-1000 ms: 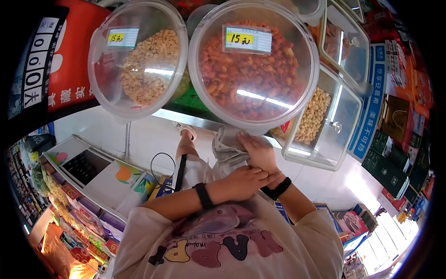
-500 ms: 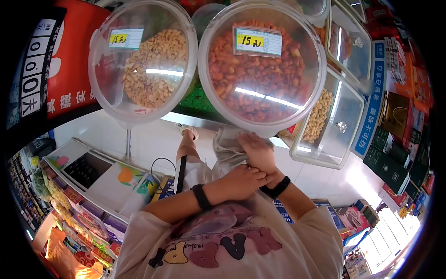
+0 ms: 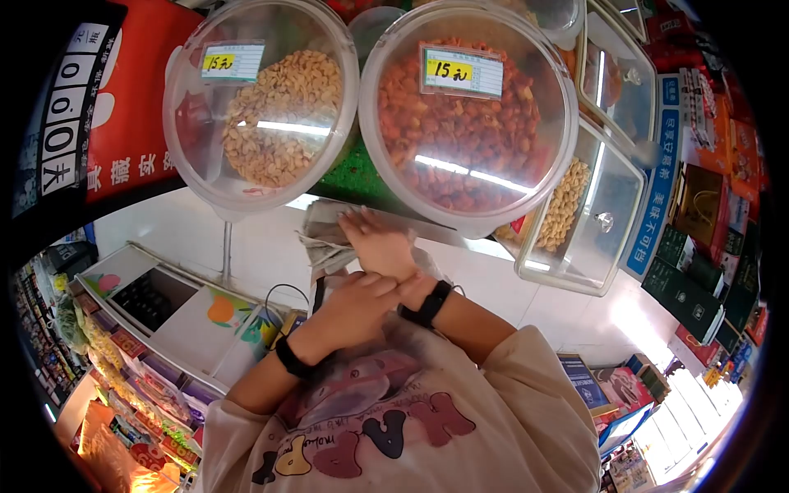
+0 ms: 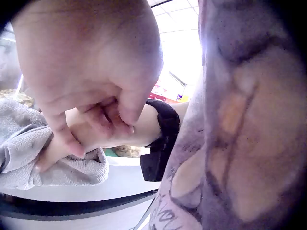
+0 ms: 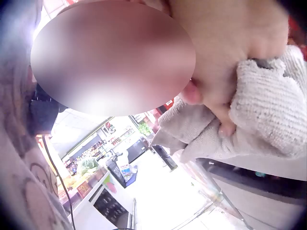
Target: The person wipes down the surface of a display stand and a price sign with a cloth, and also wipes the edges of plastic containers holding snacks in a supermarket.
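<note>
A person's left hand (image 3: 349, 306) clasps their right wrist (image 3: 417, 287) while the right hand (image 3: 378, 246), fingers extended, presses a gray cloth (image 3: 323, 233) toward its 10 o'clock, below nut tubs (image 3: 261, 185) at 11 and 1.

- Tabletop (image 3: 355, 174): green surface, metal front edge (image 3: 448, 233).
- Round tub, pale nuts (image 3: 263, 123), clear lid, yellow-white price card "15元".
- Round tub, reddish nuts (image 3: 468, 140), same type of lid and card, just beside it.
- Rectangular bin (image 3: 582, 215), pale nuts, clear knobbed lid.
- Grey cloth (image 3: 327, 238) at front edge, contact unclear.
</note>
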`<state>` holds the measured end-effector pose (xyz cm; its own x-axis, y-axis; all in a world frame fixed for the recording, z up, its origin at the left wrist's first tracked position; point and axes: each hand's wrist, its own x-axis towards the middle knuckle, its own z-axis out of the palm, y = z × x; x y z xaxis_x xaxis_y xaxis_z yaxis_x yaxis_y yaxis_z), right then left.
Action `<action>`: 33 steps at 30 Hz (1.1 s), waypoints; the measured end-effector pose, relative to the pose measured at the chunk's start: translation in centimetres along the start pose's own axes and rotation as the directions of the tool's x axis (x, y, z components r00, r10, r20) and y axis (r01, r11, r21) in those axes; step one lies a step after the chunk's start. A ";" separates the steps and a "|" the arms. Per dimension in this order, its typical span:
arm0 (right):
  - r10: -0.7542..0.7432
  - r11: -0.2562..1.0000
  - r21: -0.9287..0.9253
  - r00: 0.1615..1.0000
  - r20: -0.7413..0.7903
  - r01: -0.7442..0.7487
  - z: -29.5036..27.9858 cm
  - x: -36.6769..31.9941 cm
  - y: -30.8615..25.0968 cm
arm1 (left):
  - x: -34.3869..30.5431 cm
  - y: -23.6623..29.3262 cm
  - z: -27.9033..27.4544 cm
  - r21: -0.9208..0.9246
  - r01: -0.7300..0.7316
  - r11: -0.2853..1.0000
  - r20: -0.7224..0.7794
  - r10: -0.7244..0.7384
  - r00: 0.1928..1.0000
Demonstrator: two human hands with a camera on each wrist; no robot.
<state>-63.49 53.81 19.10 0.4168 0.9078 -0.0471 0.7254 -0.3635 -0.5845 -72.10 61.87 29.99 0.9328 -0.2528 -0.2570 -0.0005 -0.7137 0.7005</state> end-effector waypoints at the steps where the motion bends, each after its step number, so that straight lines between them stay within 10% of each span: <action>1: -0.019 1.000 0.002 1.000 -0.017 0.019 0.2 0.5 -0.4 | -0.4 -0.2 -0.2 0.000 0.015 1.000 -0.018 -0.015 1.000; 33: 0.043 0.999 0.005 0.996 0.081 -0.044 -1.0 1.0 -0.3 | 0.3 0.0 0.2 -0.068 0.022 0.997 -0.029 -0.024 0.999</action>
<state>-62.70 54.56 20.04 0.4020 0.9051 -0.1383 0.7034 -0.4020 -0.5863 -71.91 61.69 29.78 0.9427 -0.2160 -0.2544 0.0449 -0.6732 0.7381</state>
